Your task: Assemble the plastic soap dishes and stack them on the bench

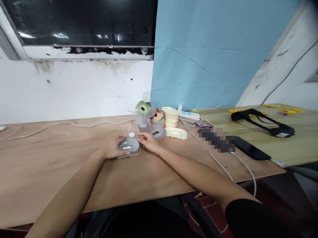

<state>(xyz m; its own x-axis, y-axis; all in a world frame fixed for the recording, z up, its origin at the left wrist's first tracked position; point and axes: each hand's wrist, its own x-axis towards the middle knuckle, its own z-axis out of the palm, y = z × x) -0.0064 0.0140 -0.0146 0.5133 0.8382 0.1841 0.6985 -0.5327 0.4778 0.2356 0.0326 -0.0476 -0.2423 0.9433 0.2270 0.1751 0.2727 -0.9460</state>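
Observation:
A grey, rounded oval box, like a soap dish, with a slot in its top (129, 147) rests on the table. My left hand (113, 148) grips its left side, the thumb along the front and the fingers behind. From the right, my right hand (149, 142) has its fingers bent against the box's side, fingertips close to a clear plastic piece (127, 131) with a round white label. That clear piece lies just behind the box. Beyond my right hand is a second grey oval piece (157, 132) with a slot. A cream wavy-edged tray (176, 133) is beside it.
Behind stand a stack of cream trays (170, 113), a green slotted lid (142, 108) and stacked clear plastic pieces (141, 122). A white power strip (189, 115), cables, a black phone-like slab (249, 148) and a black headband-like frame (278, 130) are to the right.

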